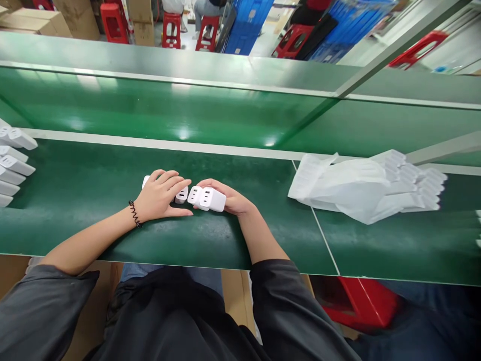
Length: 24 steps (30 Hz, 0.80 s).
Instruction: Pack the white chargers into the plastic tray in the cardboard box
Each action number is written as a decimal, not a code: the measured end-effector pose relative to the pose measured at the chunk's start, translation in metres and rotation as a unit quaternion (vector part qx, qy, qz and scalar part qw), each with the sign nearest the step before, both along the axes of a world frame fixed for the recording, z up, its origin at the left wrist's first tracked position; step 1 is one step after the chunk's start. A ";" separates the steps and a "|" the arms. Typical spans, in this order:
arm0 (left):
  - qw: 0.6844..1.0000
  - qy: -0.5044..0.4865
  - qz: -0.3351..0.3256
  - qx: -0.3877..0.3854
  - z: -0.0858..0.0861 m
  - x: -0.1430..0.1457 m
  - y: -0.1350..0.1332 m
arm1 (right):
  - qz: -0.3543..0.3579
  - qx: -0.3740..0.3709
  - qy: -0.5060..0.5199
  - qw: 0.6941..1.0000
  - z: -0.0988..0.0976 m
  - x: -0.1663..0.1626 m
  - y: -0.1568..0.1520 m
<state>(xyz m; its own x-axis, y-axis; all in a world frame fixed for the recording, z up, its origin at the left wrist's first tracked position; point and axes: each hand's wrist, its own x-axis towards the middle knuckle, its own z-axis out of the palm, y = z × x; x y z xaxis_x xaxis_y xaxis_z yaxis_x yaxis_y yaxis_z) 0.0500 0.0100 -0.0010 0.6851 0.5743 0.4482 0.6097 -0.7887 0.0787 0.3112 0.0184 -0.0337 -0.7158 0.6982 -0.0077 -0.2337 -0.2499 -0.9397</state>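
Note:
My left hand (161, 194) lies over white chargers (181, 194) on the green table (93, 200), fingers curled across their tops, a black coil band on the wrist. My right hand (231, 198) rests on its side just to the right and cups two white chargers (207, 198) whose port faces point toward the left. The two groups of chargers almost touch between my hands.
A pile of white plastic bags (361, 188) lies on the table to the right. A row of white chargers (13, 160) sits at the left edge. A green conveyor belt (169, 115) runs behind a pale rail. Red stools and cardboard boxes stand beyond.

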 end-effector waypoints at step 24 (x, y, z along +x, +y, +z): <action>0.996 0.056 0.051 -0.054 -0.004 0.019 -0.007 | -0.024 0.065 -0.085 0.994 0.015 0.024 0.003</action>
